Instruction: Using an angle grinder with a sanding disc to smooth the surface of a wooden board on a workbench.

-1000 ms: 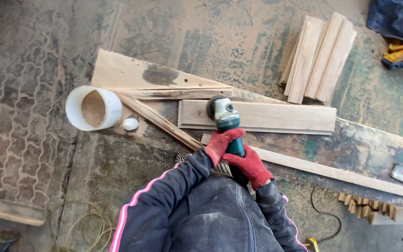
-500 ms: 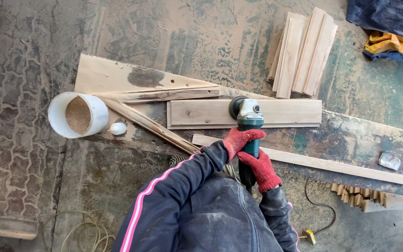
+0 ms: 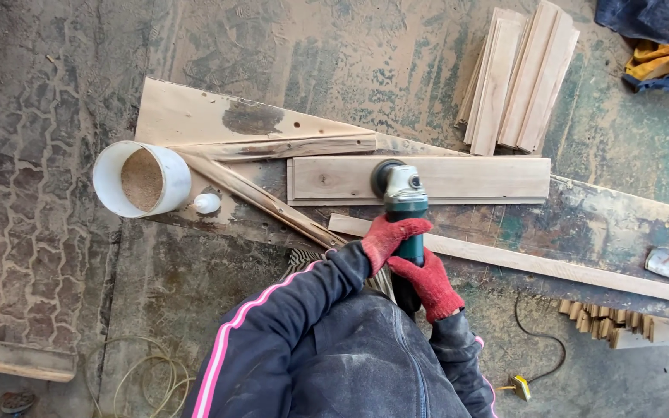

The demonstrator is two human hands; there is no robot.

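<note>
Angle grinder (image 3: 400, 203): green body, grey head, disc resting on the flat plank (image 3: 466, 179) near its middle, on the workbench (image 3: 598, 232). Left hand (image 3: 387, 236), red-gloved, wrapped tightly round the body; right hand (image 3: 426, 280), red-gloved, closed round the rear handle. White pipe section (image 3: 141, 179) stood at the bench's left end.

Both arms reach forward and down from the body in dark sleeves with pink stripes, elbows bent. The left hand (image 3: 391, 236), in a red glove, sits further forward, its fingers curled shut around what it grips. The right hand (image 3: 425, 281), also red-gloved, sits just behind it, nearer the body, likewise clenched, wrist bent slightly inward.
</note>
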